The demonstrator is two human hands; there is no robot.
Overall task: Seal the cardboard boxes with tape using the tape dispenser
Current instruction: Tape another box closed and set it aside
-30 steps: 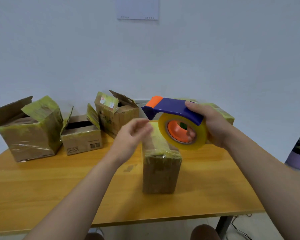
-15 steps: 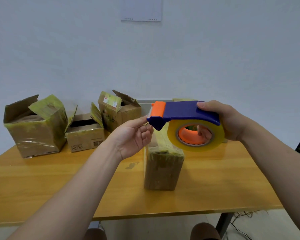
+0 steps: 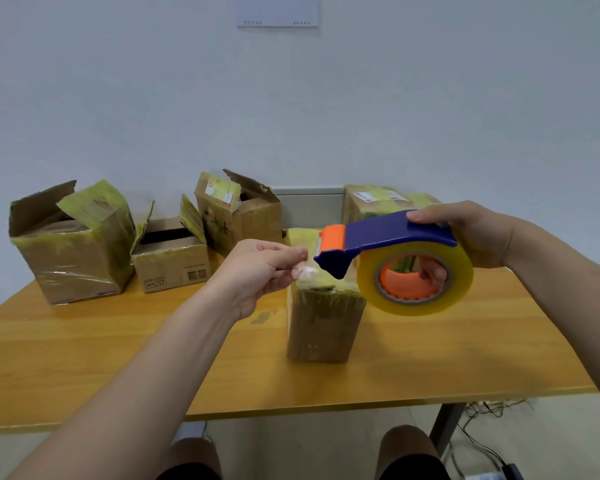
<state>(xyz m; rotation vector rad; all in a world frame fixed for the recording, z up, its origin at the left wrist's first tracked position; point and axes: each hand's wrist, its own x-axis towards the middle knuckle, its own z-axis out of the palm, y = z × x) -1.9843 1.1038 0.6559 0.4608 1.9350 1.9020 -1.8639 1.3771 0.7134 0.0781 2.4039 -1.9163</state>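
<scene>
- The tape dispenser (image 3: 388, 237) is up in the air, over the right part of the wooden table (image 3: 84, 348). It lies long from side to side. Its orange tip points left, and its blue handle runs back to the right.
- A big roll of clear yellow tape (image 3: 416, 275) hangs under the handle. Its round face looks at the camera.
- The right hand (image 3: 471, 237) is wrapped around the back of the handle. The thumb lies on top, and a fingertip shows through the hole in the roll.
- The left hand (image 3: 257, 271) is just left of the orange tip. Its thumb and fingers are pinched close together on the loose tape end (image 3: 305, 270), a small, clear, crinkly bit.
- A tall, shut cardboard box (image 3: 323, 323) stands on the table, under the tip and the left hand. Its top is covered with yellowish tape.
- Three open boxes (image 3: 73, 244) sit at the back left of the table with their flaps up.
- One more box (image 3: 371, 199) sits at the back, behind the dispenser.
</scene>
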